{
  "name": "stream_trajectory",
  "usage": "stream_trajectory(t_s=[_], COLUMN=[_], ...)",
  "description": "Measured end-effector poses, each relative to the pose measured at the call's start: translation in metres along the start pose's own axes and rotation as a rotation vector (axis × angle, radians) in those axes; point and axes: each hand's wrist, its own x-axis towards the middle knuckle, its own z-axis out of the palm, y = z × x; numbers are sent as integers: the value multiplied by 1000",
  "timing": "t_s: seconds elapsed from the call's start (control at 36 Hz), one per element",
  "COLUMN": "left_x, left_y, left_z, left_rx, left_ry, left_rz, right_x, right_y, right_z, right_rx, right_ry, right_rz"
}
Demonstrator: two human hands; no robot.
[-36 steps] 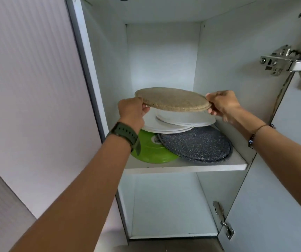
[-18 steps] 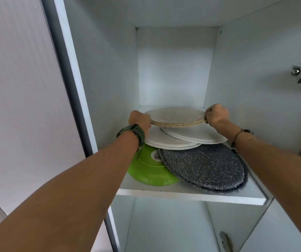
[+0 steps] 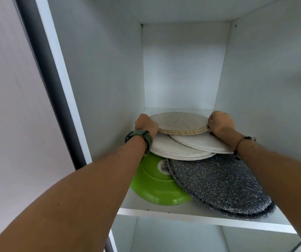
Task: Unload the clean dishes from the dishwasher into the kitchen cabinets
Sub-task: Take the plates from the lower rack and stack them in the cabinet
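A beige speckled round plate [image 3: 179, 122] lies at the back of the cabinet shelf [image 3: 191, 216], on top of two white round plates [image 3: 175, 148]. My left hand [image 3: 146, 124] grips its left rim and my right hand [image 3: 219, 122] grips its right rim. In front of the stack lie a green plate [image 3: 153, 186], bottom up with a barcode sticker, and a dark grey speckled plate [image 3: 217, 184] that overlaps it and reaches the shelf's front edge.
The white cabinet's left wall [image 3: 100, 79] and right wall [image 3: 273, 79] close in on both sides. Open space rises above the plates up to the cabinet's top. A lower compartment [image 3: 173, 237] opens below the shelf. A pale wall [image 3: 9, 106] is at the left.
Both hands have carried the beige plate deeper into the cabinet and lowered it onto the white plates. My view has moved closer to the shelf.
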Motion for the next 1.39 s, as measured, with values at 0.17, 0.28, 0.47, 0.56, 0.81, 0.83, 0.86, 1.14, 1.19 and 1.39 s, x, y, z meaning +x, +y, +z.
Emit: stream_trajectory(t_s=[0.17,0.28,0.47,0.56,0.81,0.83,0.86,1.14,1.19,1.39], left_x=[0,3,-2,-7,-34,-39,-44,-131,-145,-167], left_y=[-4,-5,-5,-6,-5,-5,-6,-38,-48,-67], left_z=[2,3,-1,-4,-19,-21,-23,-54,-55,-61], left_rx=[97,119,188,242,271,263,249,245,270,473], left_ry=[37,47,4,-34,-99,-101,-105,-133,-156,-304], left_rz=[20,15,29,47,146,160,176,454,490,651], right_x=[4,2,-2,-6,-32,-38,-45,-179,-207,-245], right_y=[-2,-4,-7,-9,-12,-12,-12,-15,-20,-18], right_z=[4,6,3,0,-23,-27,-32,-63,-61,-39], right_rx=[-2,-56,-73,-41,41,53,67,212,206,-182], right_ry=[-10,-15,-44,-54,2,21,44,39,-36,-203], right_rz=[0,-3,-6,-8,10,-1,-12,-312,-401,-627])
